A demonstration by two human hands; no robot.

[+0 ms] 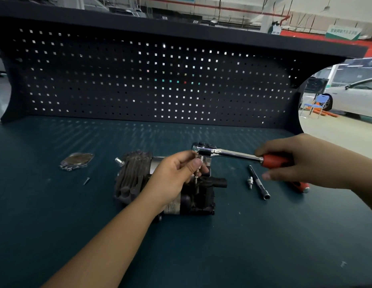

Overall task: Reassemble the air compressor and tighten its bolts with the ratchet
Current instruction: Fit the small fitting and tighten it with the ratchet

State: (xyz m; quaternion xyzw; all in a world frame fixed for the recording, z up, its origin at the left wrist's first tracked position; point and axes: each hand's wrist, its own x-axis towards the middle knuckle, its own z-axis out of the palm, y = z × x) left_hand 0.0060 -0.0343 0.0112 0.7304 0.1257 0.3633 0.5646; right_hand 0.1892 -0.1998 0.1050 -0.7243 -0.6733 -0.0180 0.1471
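The dark air compressor (135, 175) lies on the blue-green bench, its finned cylinder to the left and its black motor body to the right. Above its black end a chrome ratchet (224, 152) with a red handle stands on a thin bit. My left hand (176, 175) pinches that bit or bolt just under the ratchet head. Farther right, my right hand (301, 161) grips the red handle.
A metal cover plate (78, 160) with small bolts lies at the left, and a loose screw (86, 180) sits near it. An extension bar (258, 183) and a small bit adapter (250, 181) lie right of the compressor. A second red-handled tool (301, 186) peeks out under my right hand. The pegboard (151, 84) closes the back.
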